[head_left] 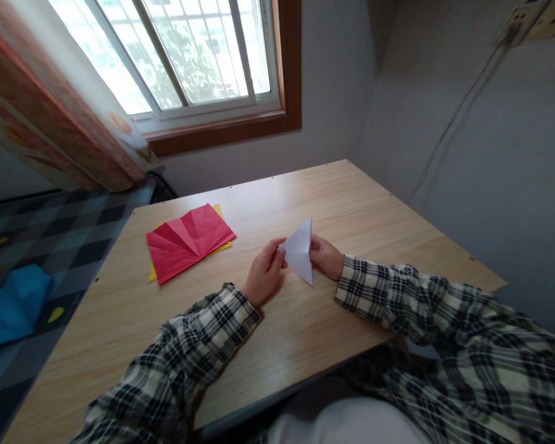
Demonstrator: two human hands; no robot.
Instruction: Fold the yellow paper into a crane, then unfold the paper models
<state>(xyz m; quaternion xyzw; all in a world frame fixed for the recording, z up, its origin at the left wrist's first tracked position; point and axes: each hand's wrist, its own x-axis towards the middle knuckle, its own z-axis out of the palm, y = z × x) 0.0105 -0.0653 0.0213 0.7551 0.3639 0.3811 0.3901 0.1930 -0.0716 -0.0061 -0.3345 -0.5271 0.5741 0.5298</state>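
A white sheet of paper folded into a triangle [300, 250] is held up above the table between my two hands. My left hand [264, 271] pinches its left corner between thumb and fingers. At the paper's long right edge, my right hand [326, 254] grips it, with the fingertips partly hidden behind the paper. A crease runs across the middle of the triangle.
Creased red paper [192, 240] lies over yellow paper [219, 211] on the wooden table [268, 364], left of my hands. Blue folded paper [16, 305] rests on a checked cloth [87, 231] at far left. A window [203, 55] is behind; a cable [453, 117] hangs on the right wall.
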